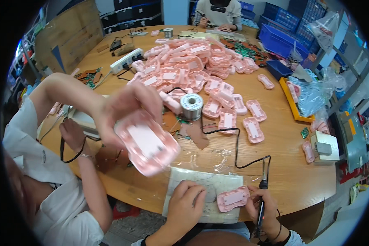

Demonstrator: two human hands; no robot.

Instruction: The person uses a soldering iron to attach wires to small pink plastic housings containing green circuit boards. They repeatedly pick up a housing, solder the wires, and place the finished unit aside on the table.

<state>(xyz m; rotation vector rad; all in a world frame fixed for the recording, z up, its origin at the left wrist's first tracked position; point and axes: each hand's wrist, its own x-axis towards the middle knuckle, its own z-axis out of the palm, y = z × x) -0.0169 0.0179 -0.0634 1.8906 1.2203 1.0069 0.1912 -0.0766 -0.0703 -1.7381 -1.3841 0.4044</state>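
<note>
My left hand (186,203) rests over the pale work mat (209,217), its fingers curled together; whatever they pinch is too small to make out. In my right hand (266,209) is a black soldering iron (261,201), held upright with its tip pointing away from me. A pink car-shaped plastic shell (233,198) with a white rectangular panel lies on the mat between my hands, its right end beside my right fingertips. From the left, a co-worker's hand (131,106) holds a larger-looking pink shell (149,143) in the air above the table's near side.
Many pink shells (180,61) are heaped mid-table. A solder spool (191,106) stands before them, and the iron's black cable (238,143) runs toward me. At right are a yellow tray (293,100) and a white box (326,146). Another person (219,16) works at the far side.
</note>
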